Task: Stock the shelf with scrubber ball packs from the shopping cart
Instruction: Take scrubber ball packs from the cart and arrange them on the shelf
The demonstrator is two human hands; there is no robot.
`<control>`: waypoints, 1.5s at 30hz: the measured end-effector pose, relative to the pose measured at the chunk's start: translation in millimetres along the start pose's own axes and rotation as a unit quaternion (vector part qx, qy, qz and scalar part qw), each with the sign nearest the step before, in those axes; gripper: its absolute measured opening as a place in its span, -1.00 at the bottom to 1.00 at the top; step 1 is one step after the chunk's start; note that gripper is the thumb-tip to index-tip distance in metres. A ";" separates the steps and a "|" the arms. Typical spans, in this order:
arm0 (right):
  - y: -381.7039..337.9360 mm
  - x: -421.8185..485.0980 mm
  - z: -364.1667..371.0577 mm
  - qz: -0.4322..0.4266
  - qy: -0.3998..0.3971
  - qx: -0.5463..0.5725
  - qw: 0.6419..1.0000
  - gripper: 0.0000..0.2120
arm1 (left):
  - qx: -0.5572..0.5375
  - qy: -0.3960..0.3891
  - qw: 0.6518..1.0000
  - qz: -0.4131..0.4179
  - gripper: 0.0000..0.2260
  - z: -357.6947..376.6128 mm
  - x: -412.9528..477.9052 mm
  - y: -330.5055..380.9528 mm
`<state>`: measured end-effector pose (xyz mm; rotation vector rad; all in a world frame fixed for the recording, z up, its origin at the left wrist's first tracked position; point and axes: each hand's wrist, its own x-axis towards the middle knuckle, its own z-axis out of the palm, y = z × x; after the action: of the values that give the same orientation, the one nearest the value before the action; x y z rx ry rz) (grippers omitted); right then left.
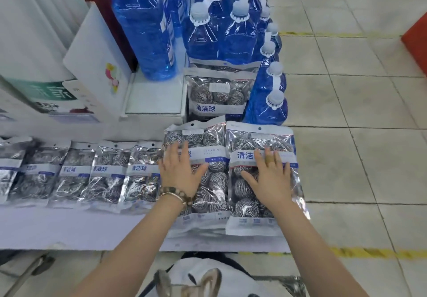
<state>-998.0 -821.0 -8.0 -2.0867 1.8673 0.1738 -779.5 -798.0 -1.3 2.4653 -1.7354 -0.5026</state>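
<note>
Two scrubber ball packs lie flat side by side at the right end of the white shelf point(69, 227). My left hand point(179, 172) rests flat with straight fingers on the left pack point(208, 181). My right hand point(268, 176) lies flat on the right pack point(261, 218), fingers spread. A row of several more packs point(101, 172) overlaps along the shelf to the left. Another pack point(217, 96) stands further back. The shopping cart is out of view.
Tall bottles of blue liquid point(143, 29) crowd the back and right, one bottle point(268, 102) just behind the right pack. White boxes point(97, 66) stand at the back left. Tiled floor point(358, 135) with a yellow line lies to the right.
</note>
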 end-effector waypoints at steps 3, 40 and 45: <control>-3.1 2.8 4.2 0.009 -0.015 -0.020 1.000 -0.29 | 0.086 -0.092 0.991 0.052 -0.23 17.1 -5.2 19.5; -1.1 9.4 16.1 -0.054 -0.026 -0.022 0.998 -0.23 | 0.127 -0.119 0.974 0.147 -0.29 18.1 -5.3 -1.1; -12.6 -1.4 1.4 -0.126 0.007 0.037 0.991 -0.48 | -0.053 -0.084 0.989 0.113 -0.50 -1.7 -30.4 2.2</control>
<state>-985.6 -818.2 -6.8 -2.2513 1.5717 0.0282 -790.1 -770.7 7.4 2.1749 -1.9623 -0.7746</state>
